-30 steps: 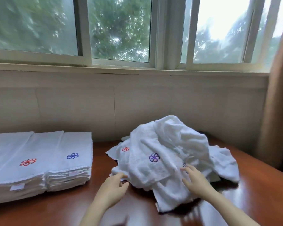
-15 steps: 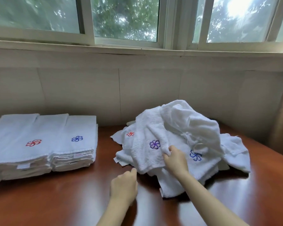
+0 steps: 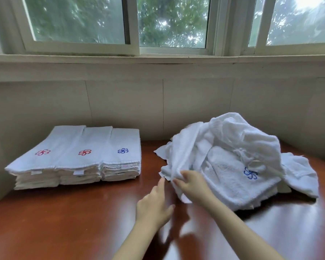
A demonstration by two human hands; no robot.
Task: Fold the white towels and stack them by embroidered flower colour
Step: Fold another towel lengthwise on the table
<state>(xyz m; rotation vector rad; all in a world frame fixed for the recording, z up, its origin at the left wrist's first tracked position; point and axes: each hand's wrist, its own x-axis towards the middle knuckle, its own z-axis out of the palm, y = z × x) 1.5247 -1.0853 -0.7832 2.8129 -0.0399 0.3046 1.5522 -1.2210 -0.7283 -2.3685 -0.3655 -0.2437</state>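
Pinching a bunched edge of 1 white terry towel [image 3: 178, 156], the right hand [image 3: 194, 184] curls fingers and thumb tight on the cloth at the near-left corner of the loose heap of crumpled white towels [image 3: 233, 143]. The left hand [image 3: 154, 205] hovers just left of that corner, fingers straight and holding nothing; I cannot tell whether its fingertips touch the cloth.

The gripped towel seems to run up into the heap, so a quick pull could drag its neighbours along or tumble them across the glossy red-brown wooden table [image 3: 64, 222]. A blue embroidered flower [image 3: 250, 173] shows on the heap's front.

Well left of the heap sit 3 folded towel stacks: 2 with red flowers [image 3: 42, 152] [image 3: 84, 152] and 1 with a blue flower [image 3: 123, 151]. The left hand lies on the path from the heap to them. A pale wall [image 3: 195, 102] rises behind the heap.
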